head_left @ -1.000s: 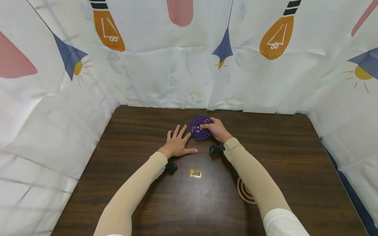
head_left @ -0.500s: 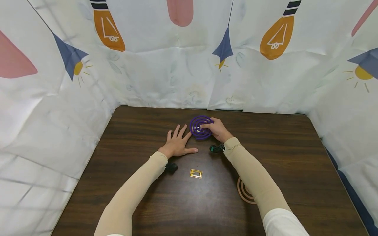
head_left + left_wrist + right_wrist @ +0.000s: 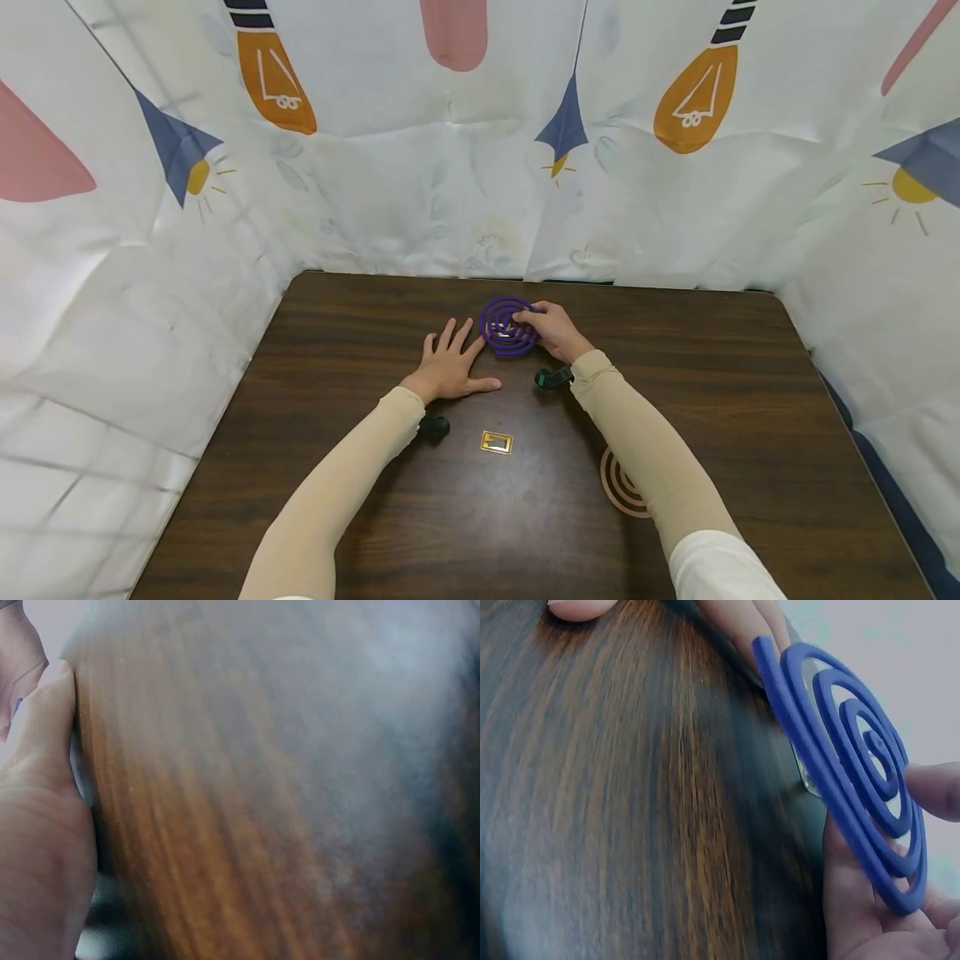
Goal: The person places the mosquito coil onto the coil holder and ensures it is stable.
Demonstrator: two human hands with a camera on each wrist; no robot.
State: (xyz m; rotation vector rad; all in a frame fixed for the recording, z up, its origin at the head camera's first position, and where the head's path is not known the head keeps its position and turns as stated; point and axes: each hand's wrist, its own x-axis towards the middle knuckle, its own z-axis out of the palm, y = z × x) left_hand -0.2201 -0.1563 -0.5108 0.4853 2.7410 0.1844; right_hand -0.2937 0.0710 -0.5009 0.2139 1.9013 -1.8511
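Note:
In the head view, a purple mosquito coil [image 3: 498,347] is near the far side of the table. My right hand [image 3: 558,332] holds its right side, thumb above and fingers beneath, as the right wrist view shows. That view has the coil [image 3: 810,742] edge-on, with a shiny flat piece [image 3: 808,777] partly hidden behind it. My left hand [image 3: 446,367] rests on the table with fingers spread. Its index fingertip is at the coil's left edge; whether they touch, I cannot tell. The left wrist view shows mostly my left thumb [image 3: 46,720].
A small gold-edged rectangular piece [image 3: 497,442] lies on the brown wooden table [image 3: 420,517] nearer me. A brown mosquito coil [image 3: 617,487] lies partly hidden under my right forearm. A white printed curtain [image 3: 450,200] borders the table's back and sides.
My right thumb has drawn slightly to the right, away from the coil's centre. The left hand stays in place. The head view has shifted a little.

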